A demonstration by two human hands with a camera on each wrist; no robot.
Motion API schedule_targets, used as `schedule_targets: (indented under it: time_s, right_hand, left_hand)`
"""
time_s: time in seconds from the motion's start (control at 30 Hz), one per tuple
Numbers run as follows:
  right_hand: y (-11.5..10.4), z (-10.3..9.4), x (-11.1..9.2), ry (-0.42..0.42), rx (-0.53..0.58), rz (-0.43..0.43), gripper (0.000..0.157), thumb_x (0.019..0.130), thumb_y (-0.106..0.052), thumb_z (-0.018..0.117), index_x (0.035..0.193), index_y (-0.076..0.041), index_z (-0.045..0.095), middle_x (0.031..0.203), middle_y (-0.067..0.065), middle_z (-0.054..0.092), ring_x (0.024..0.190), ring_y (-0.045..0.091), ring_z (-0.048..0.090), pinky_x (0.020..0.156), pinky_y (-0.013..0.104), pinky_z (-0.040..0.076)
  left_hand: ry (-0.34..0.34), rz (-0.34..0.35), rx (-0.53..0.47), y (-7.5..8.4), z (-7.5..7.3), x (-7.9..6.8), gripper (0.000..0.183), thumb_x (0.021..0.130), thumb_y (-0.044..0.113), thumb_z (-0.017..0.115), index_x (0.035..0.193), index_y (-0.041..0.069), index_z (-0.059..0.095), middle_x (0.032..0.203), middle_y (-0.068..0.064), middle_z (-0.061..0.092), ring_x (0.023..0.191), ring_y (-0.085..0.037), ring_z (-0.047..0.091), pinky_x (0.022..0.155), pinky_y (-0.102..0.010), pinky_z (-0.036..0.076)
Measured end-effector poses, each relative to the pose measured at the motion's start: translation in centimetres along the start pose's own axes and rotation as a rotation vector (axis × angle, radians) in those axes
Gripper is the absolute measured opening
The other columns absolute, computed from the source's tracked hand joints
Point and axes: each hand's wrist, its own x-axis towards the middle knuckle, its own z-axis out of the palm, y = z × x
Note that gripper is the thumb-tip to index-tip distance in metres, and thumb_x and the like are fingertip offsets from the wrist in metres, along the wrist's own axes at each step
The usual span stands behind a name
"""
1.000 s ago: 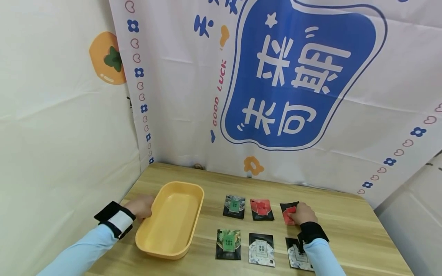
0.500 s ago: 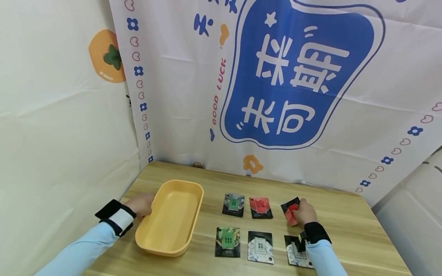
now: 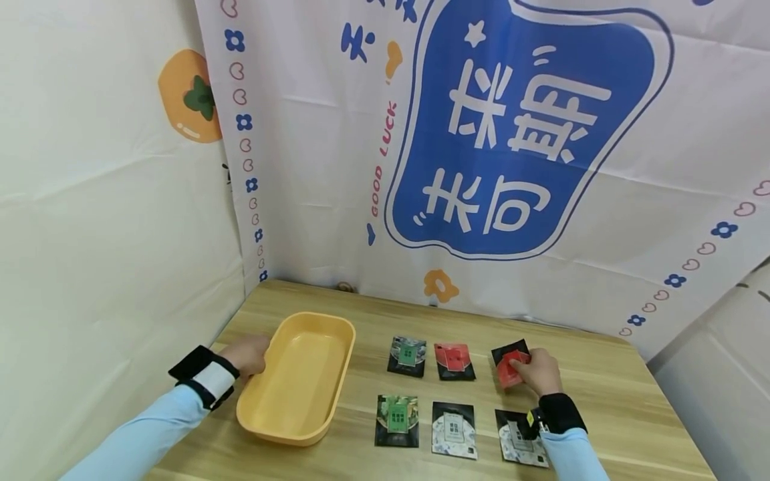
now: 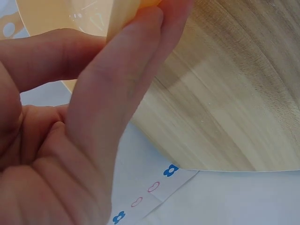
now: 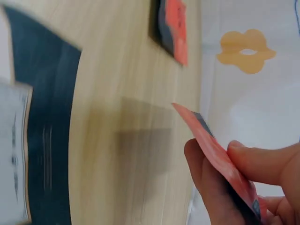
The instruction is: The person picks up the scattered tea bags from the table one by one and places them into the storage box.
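My left hand (image 3: pixel 248 356) grips the left rim of a yellow rectangular tray (image 3: pixel 299 382); in the left wrist view, thumb and fingers pinch the tray's wall (image 4: pixel 123 18). Over at the right, my right hand (image 3: pixel 541 371) pinches a red and black packet (image 3: pixel 508 364) between thumb and fingers. In the right wrist view that packet (image 5: pixel 220 161) is tilted and lifted off the table, its shadow falling on the wood. Below the right wrist lies a white and black packet (image 3: pixel 522 441), partly covered by the wrist strap.
Between tray and right hand, several packets lie flat: a dark one with a green label (image 3: pixel 407 356), a red and black one (image 3: pixel 454 362), a green one (image 3: pixel 397 421) and a white one (image 3: pixel 454 429). A printed cloth (image 3: pixel 337 167) hangs behind the wooden table (image 3: pixel 607 401).
My right hand has picked the red and black packet up off the table and turned it, shifting slightly right. My left hand stays on the tray's rim.
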Motion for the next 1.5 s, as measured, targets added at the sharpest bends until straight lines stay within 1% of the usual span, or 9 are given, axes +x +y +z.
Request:
schedule_targets:
  time_s: [0.23,0.33,0.47,0.53,0.63,0.7,0.87,1.1,1.5]
  right_hand:
    - [-0.8,0.3,-0.6,-0.013,0.078,0.01,0.019,0.093,-0.01,0.059,0.085,0.008,0.059,0.066,0.009,0.054,0.059,0.019,0.05,0.052,0.027,0.039]
    - [-1.3,0.4,-0.8,-0.021,0.109,0.018,0.019,0.094,-0.01,0.058,0.087,0.008,0.06,0.069,0.009,0.056,0.062,0.018,0.052,0.054,0.026,0.041]
    - [-2.0,0.3,-0.9,-0.021,0.147,0.033,0.026,0.095,-0.012,0.06,0.1,0.013,0.064,0.078,0.017,0.065,0.066,0.019,0.058,0.056,0.026,0.045]
    - [-2.4,0.2,-0.9,-0.028,0.186,0.032,0.03,0.095,-0.011,0.06,0.108,0.016,0.063,0.084,0.022,0.067,0.068,0.019,0.062,0.056,0.026,0.049]
    - [-3.0,0.3,-1.0,-0.041,0.236,0.039,0.034,0.096,-0.011,0.06,0.115,0.017,0.061,0.09,0.024,0.069,0.069,0.017,0.066,0.059,0.029,0.056]
    - [-3.2,0.5,-1.0,-0.052,0.272,0.042,0.034,0.096,-0.011,0.06,0.116,0.017,0.061,0.09,0.023,0.07,0.069,0.019,0.068,0.062,0.031,0.059]
    - [-3.7,0.8,-1.1,-0.058,0.312,0.037,0.031,0.097,-0.012,0.06,0.112,0.015,0.063,0.087,0.019,0.07,0.071,0.02,0.068,0.061,0.031,0.057]
    - [-4.5,1.2,-1.1,-0.154,0.455,0.092,0.036,0.099,-0.009,0.057,0.123,0.018,0.056,0.091,0.019,0.071,0.071,0.013,0.07,0.073,0.037,0.062]
    - [-5.1,1.4,-1.0,-0.186,0.534,0.108,0.038,0.101,-0.007,0.053,0.128,0.02,0.05,0.092,0.02,0.07,0.071,0.014,0.071,0.076,0.039,0.062]
  left_hand:
    - [-0.016,0.0,-0.043,0.0,0.3,-0.1,0.024,0.071,-0.019,0.047,0.075,0.004,0.054,0.062,-0.003,0.057,0.048,-0.012,0.055,0.039,-0.017,0.04]
    - [-0.017,0.007,-0.04,-0.1,0.4,-0.1,0.023,0.072,-0.019,0.047,0.076,0.003,0.055,0.062,-0.003,0.058,0.047,-0.012,0.055,0.039,-0.018,0.041]
    - [-0.018,0.013,-0.054,0.0,0.3,-0.1,0.023,0.074,-0.019,0.047,0.08,0.002,0.056,0.063,-0.004,0.058,0.047,-0.012,0.056,0.039,-0.018,0.04]
    - [-0.02,0.007,-0.061,0.1,0.2,-0.1,0.024,0.074,-0.019,0.047,0.08,0.002,0.055,0.063,-0.004,0.058,0.048,-0.012,0.055,0.039,-0.018,0.04]
    - [-0.019,-0.002,-0.059,0.1,0.1,0.1,0.023,0.074,-0.02,0.047,0.078,0.002,0.055,0.061,-0.004,0.058,0.047,-0.012,0.055,0.039,-0.017,0.04]
    - [-0.018,-0.003,-0.049,0.1,0.1,0.1,0.023,0.074,-0.02,0.048,0.077,0.002,0.055,0.061,-0.004,0.058,0.047,-0.012,0.055,0.039,-0.017,0.04]
    - [-0.01,0.008,-0.039,0.1,0.1,0.2,0.023,0.073,-0.02,0.047,0.076,0.001,0.056,0.061,-0.004,0.059,0.048,-0.012,0.056,0.039,-0.018,0.041]
    - [0.0,0.023,-0.042,-0.2,0.7,0.1,0.025,0.068,-0.021,0.047,0.072,0.003,0.055,0.058,-0.002,0.057,0.046,-0.011,0.053,0.038,-0.018,0.039]
    - [-0.005,0.015,-0.063,0.0,0.2,0.3,0.026,0.067,-0.02,0.046,0.076,0.003,0.054,0.061,-0.003,0.058,0.047,-0.012,0.055,0.038,-0.018,0.039]
